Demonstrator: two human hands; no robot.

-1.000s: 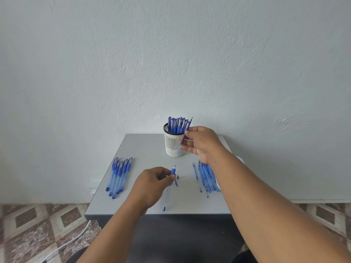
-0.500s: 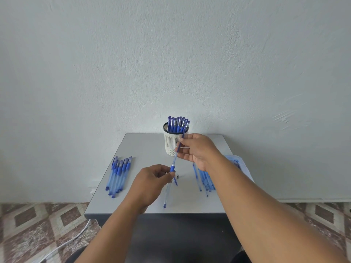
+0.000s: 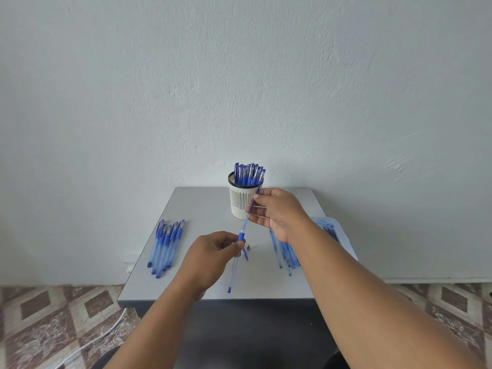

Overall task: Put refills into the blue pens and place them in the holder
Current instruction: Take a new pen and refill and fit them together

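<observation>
My right hand (image 3: 277, 213) came back from the holder (image 3: 241, 199) w/ a refill (image 3: 251, 206), and now its lower end sits at the mouth of the pen barrel (image 3: 235, 262). So this pen is ready for loading, I think. Left hand (image 3: 213, 255) pinches the barrel near its blue grip, tilted over the table (image 3: 202, 209). Right fingers pinch the refill approx. mid-length, wrist raised in front of the holder. Empty pens (image 3: 166, 245) wait at left.
</observation>
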